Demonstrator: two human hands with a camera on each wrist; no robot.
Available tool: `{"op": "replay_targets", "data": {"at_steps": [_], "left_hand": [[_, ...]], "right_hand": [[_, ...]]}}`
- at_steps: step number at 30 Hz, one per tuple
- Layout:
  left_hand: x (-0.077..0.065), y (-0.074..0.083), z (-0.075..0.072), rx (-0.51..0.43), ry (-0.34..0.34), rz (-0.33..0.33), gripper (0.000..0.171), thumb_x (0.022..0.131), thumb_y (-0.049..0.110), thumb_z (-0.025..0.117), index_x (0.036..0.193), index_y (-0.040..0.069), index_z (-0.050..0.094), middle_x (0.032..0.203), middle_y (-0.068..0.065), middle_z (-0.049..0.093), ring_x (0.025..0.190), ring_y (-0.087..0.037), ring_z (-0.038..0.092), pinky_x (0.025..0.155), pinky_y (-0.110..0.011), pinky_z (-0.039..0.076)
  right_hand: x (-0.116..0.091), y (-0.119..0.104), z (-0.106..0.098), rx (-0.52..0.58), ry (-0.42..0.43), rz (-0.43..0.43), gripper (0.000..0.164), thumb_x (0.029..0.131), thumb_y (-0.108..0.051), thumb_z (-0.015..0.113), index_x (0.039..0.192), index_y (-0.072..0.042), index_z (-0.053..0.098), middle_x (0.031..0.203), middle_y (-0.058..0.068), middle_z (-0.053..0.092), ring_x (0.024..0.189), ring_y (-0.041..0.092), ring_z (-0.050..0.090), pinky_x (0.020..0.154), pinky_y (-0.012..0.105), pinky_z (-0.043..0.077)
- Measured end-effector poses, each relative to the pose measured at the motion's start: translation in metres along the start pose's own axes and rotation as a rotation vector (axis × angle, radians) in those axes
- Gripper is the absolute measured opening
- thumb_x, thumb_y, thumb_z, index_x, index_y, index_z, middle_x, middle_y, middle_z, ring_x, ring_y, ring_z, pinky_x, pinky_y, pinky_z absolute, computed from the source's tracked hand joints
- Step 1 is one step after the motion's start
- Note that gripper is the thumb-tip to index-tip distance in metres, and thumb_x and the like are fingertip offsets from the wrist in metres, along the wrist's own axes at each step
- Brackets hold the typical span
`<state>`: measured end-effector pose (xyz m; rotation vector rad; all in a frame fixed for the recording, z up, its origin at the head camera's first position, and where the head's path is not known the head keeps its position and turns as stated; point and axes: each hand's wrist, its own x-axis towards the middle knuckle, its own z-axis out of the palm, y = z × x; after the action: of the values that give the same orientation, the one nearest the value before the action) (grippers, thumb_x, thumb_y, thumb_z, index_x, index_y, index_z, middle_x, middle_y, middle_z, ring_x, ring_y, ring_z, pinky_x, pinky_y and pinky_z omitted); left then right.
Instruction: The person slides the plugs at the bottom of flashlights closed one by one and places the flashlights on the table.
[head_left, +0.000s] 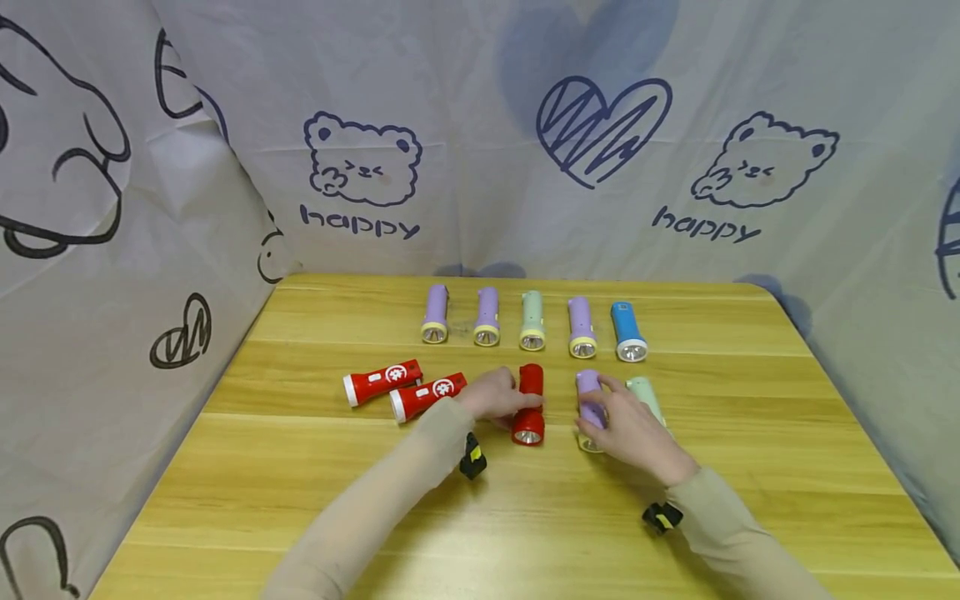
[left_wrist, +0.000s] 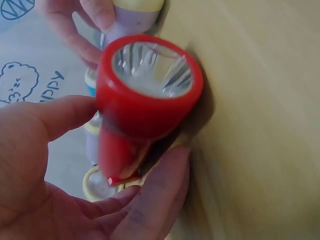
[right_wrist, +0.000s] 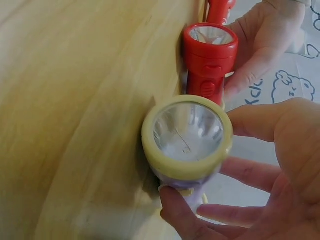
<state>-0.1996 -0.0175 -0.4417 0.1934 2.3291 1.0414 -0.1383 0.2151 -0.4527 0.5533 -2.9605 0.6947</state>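
Near the middle of the table my left hand [head_left: 491, 395] holds an all-red flashlight [head_left: 531, 382] between thumb and fingers. Its lens faces me, and the left wrist view shows the red head [left_wrist: 150, 112] with the thumb at one side and fingers at the other. To the right, my right hand [head_left: 633, 427] grips a purple flashlight [head_left: 588, 382] with a cream-yellow head ring [right_wrist: 187, 170]. Thumb and fingertips sit around its body and head. Just beyond that hand lies a pale green flashlight [head_left: 643, 394], partly hidden by it.
Two red flashlights with white rims, one [head_left: 381, 383] beside another [head_left: 427, 395], lie left of my left hand. Behind, a row holds several flashlights: purple [head_left: 435, 304], pale green [head_left: 532, 310] and blue [head_left: 624, 321]. A printed cloth [head_left: 480, 167] hangs past the table's back edge.
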Motion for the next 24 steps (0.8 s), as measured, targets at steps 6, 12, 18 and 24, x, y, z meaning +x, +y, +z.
{"op": "replay_targets", "data": {"at_steps": [6,12,18,24], "left_hand": [[-0.013,0.0,-0.027,0.107,0.062,0.031,0.067,0.096,0.052,0.061,0.136,0.0,0.05,0.095,-0.016,0.072,0.079,-0.022,0.068,0.079,-0.033,0.053],[-0.028,0.001,-0.06,0.196,0.226,0.145,0.062,0.099,0.041,0.061,0.143,0.0,0.046,0.124,-0.02,0.066,0.104,-0.028,0.064,0.095,-0.045,0.052],[-0.039,-0.01,-0.081,0.34,0.381,0.252,0.053,0.098,0.031,0.063,0.14,0.001,0.051,0.133,-0.019,0.062,0.119,-0.032,0.062,0.101,-0.047,0.053],[-0.046,-0.036,-0.085,0.506,0.461,0.365,0.051,0.099,0.029,0.062,0.139,0.001,0.051,0.135,-0.018,0.059,0.12,-0.035,0.06,0.103,-0.049,0.051]], "right_hand": [[0.006,-0.008,-0.01,0.036,0.085,-0.009,0.034,0.09,-0.014,0.072,0.119,0.003,0.069,0.138,0.036,0.055,0.115,0.05,0.063,0.091,0.059,0.056],[0.015,-0.021,-0.016,0.256,0.283,-0.064,0.026,0.093,-0.004,0.067,0.118,0.004,0.067,0.131,0.023,0.063,0.115,0.038,0.065,0.086,0.049,0.06],[0.025,-0.037,-0.013,0.483,0.415,-0.116,0.026,0.09,0.01,0.062,0.115,0.007,0.068,0.132,0.022,0.063,0.115,0.037,0.065,0.087,0.03,0.061],[0.03,-0.05,-0.005,0.671,0.36,-0.065,0.027,0.093,0.009,0.059,0.118,0.004,0.067,0.133,0.021,0.063,0.114,0.038,0.065,0.089,0.012,0.053]]}}
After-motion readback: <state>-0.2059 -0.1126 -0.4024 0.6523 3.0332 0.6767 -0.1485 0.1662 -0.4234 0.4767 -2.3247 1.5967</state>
